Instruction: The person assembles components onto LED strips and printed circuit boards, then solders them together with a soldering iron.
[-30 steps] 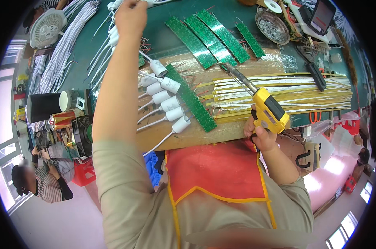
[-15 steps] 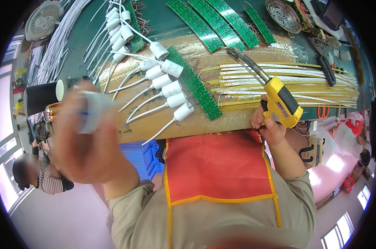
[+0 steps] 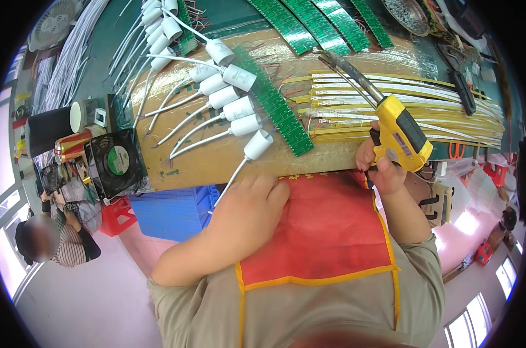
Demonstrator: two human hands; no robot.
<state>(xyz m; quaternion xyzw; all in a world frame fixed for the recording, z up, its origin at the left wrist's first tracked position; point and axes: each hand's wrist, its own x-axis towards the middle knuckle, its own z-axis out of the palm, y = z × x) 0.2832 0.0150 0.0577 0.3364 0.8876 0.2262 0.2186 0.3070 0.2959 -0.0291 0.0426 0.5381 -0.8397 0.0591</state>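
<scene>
My right hand (image 3: 382,165) grips the handle of a yellow and black soldering gun (image 3: 403,138). Its long metal tip points up and left over pale LED strips (image 3: 385,108). At the table's front edge, against the red apron, my left hand (image 3: 252,209) is closed with its fingers curled under, so whatever it may hold is hidden. Just above it lies the nearest white lamp holder (image 3: 257,145), its white cable running down beside the hand. Several more white lamp holders (image 3: 238,108) lie in a slanting row next to a long green circuit board (image 3: 277,110).
A black fan (image 3: 117,162) stands at the table's left edge. Green circuit boards (image 3: 289,26) and a metal bowl (image 3: 408,14) lie at the back. Pliers (image 3: 463,90) are at the right. Below the table are a blue crate (image 3: 170,213) and a red stool (image 3: 118,217).
My left hand has moved right and down from the table's left side to the apron; the whitish thing in it no longer shows. My right hand still holds the soldering gun, almost unmoved.
</scene>
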